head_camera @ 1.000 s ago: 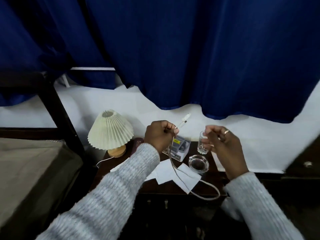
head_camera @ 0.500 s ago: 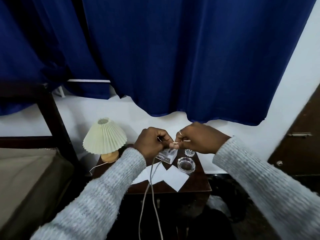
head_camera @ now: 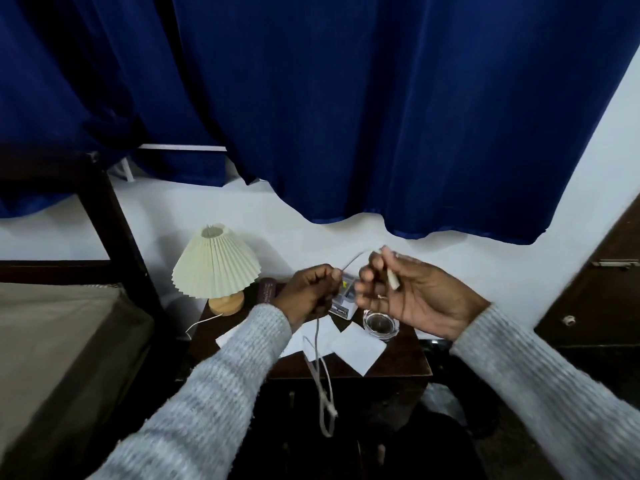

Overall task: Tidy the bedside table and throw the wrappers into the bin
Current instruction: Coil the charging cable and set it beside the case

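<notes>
White cable [head_camera: 318, 344] runs between both hands, above the front of the dark wooden tabletop [head_camera: 407, 358]. The left hand [head_camera: 308, 292] grips it in a closed fist, its fingers [head_camera: 325, 274] curled tight round the cord. From there a short stretch arcs up and across to the right hand [head_camera: 415, 299]. The right hand's fingers [head_camera: 367, 271] are bent in and pinch the cable near its pale plug end, which lies slanted across the open palm. That part is blurred, so the exact grip is hard to read. Below the left fist the rest of the cable hangs in loose loops past the front edge of the tabletop.

On the tabletop, white papers [head_camera: 360, 348] lie flat and overlapping near the front. A round glass ashtray [head_camera: 381, 325] sits just behind them to the right, and a small box [head_camera: 341, 303] stands beyond the hands. A lamp [head_camera: 216, 268] with a pleated cream shade and wooden base stands at the back left corner, with a dark cylinder [head_camera: 267, 291] just beside it. A blue curtain [head_camera: 346, 116] hangs behind, and a bed [head_camera: 52, 341] lies to the left.
</notes>
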